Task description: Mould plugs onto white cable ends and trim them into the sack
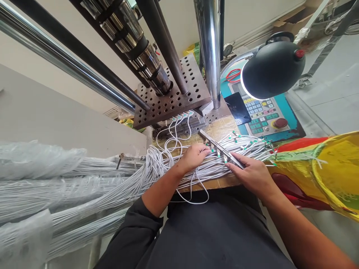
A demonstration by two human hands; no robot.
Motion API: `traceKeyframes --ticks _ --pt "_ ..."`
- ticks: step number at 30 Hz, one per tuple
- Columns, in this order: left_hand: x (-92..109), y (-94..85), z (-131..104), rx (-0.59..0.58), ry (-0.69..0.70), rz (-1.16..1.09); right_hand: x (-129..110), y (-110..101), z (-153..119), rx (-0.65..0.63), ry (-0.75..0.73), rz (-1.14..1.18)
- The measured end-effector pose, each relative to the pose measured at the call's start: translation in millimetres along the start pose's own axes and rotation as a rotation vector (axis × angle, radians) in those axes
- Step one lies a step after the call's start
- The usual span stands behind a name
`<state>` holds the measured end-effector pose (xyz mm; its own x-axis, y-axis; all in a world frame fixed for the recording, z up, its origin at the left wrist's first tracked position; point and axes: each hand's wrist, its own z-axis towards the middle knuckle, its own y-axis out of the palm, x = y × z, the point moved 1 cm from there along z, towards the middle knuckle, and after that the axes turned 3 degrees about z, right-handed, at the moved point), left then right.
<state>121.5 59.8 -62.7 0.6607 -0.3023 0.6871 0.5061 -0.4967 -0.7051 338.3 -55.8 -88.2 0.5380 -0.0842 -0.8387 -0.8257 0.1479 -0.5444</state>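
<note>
My right hand (250, 172) grips one end of a long narrow metal bar (218, 145), thumb along it. The bar slants up and left above a heap of white cables (165, 160). Small green-and-white cable ends (218, 153) sit along the bar's lower edge. Near its middle, my left hand (195, 155) is closed with the fingertips pinched at a cable end; the pinched part is mostly hidden. Loose white cable loops hang below my left hand. Under the press plate, several cable ends (182, 116) lie in a row in a metal block.
A perforated press plate (193, 80) on steel columns stands ahead. A lamp (273, 69), a control panel (265, 119), a phone (238, 108) and red-handled scissors (233, 75) are to the right. Wrapped cable bundles (36, 164) lie left, and a yellow sack (333, 168) lies right.
</note>
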Motion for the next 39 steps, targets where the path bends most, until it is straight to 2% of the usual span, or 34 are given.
traceKeyframes --ticks 14,26,31,33,37,39 --pt "0 -2.5 5 -0.065 0.016 0.001 0 1 1 0.011 0.009 -0.002" --pt "5 3.4 1 0.066 -0.059 -0.026 0 0 0 0.003 -0.018 -0.035" --pt "3 8.7 -2 0.154 -0.011 -0.022 -3 0 0 -0.003 -0.021 -0.046" --pt "-2 9.7 -2 0.214 -0.047 -0.098 -4 0 0 -0.007 -0.02 -0.043" --pt "-16 6.0 2 0.325 -0.212 -0.376 -2 0 0 -0.013 -0.027 -0.037" --pt "-21 -0.3 4 0.323 -0.257 -0.439 1 1 -1 -0.01 -0.025 -0.045"
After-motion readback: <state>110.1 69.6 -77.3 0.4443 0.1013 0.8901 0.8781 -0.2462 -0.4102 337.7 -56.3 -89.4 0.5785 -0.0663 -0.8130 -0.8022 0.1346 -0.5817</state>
